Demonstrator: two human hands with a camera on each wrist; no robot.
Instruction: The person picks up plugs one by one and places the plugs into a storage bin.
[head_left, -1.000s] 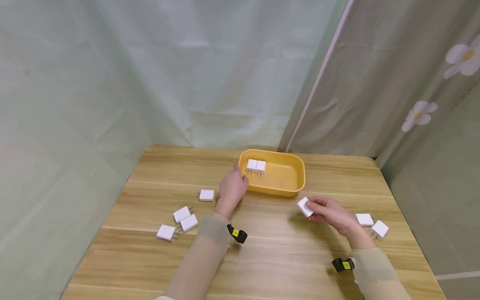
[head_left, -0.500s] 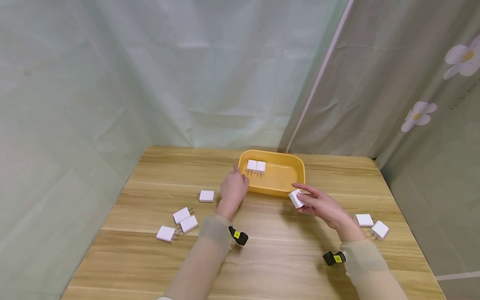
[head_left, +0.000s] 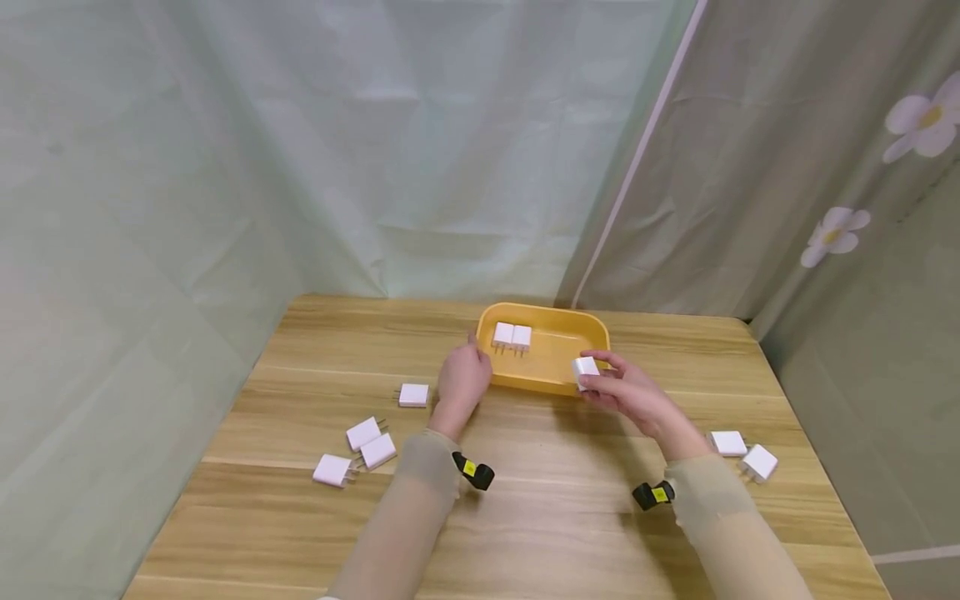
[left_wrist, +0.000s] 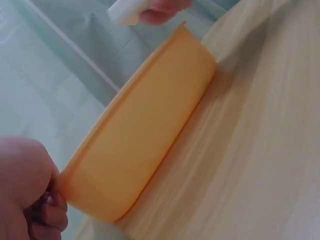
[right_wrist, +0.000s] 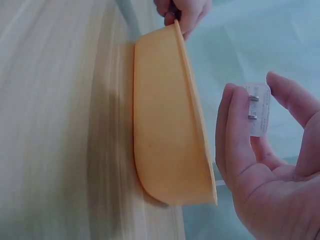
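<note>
A yellow tray [head_left: 577, 330] sits at the back middle of the wooden table; two white charger plugs [head_left: 512, 335] lie in its left end. My left hand [head_left: 467, 367] holds the tray's left end, its fingers [right_wrist: 182, 11] curled at the rim and bent beside the tray [left_wrist: 150, 135] corner in the left wrist view. My right hand [head_left: 603, 377] pinches a white charger plug [head_left: 584, 368] between thumb and fingers, just over the tray's front right rim. The right wrist view shows the plug [right_wrist: 257, 109], prongs showing, held beside the tray wall [right_wrist: 165, 125].
Several white plugs lie on the table at the left [head_left: 413, 394] [head_left: 363, 432] [head_left: 332, 467]. Two more lie at the right [head_left: 728, 442] [head_left: 760, 462]. Curtains close off the table's back and both sides.
My right hand has carried its plug up and leftward from the table's front right to the tray's front rim. The left hand has stayed at the tray's end.
</note>
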